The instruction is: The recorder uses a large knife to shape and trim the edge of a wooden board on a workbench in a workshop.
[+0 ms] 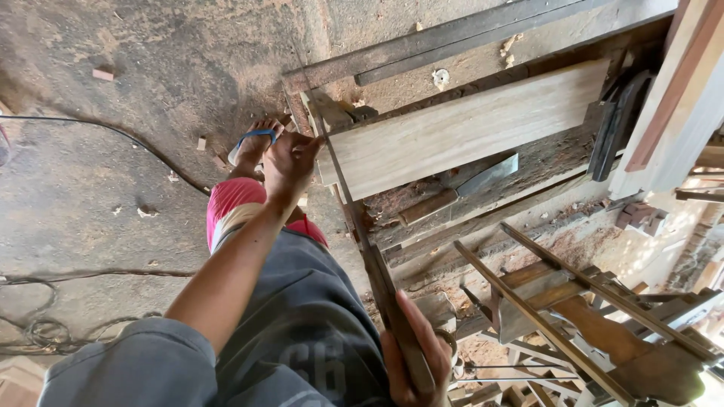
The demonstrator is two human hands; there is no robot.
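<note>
My right hand (413, 354) grips the near end of a long, thin dark wooden strip (354, 226). The strip runs away from me along the left end of a pale plank (467, 124) lying on a rough workbench (550, 162). My left hand (289, 162) reaches out at the strip's far end, fingers pinched on it beside the plank's corner. A big knife (460, 192) with a wooden handle lies on the bench just below the plank.
My foot in a blue sandal (253, 143) stands on the dusty concrete floor, with wood scraps around. Cables (90, 124) cross the floor on the left. Wooden frames and slats (588, 316) crowd the lower right. Dark boards (452, 38) lie beyond the bench.
</note>
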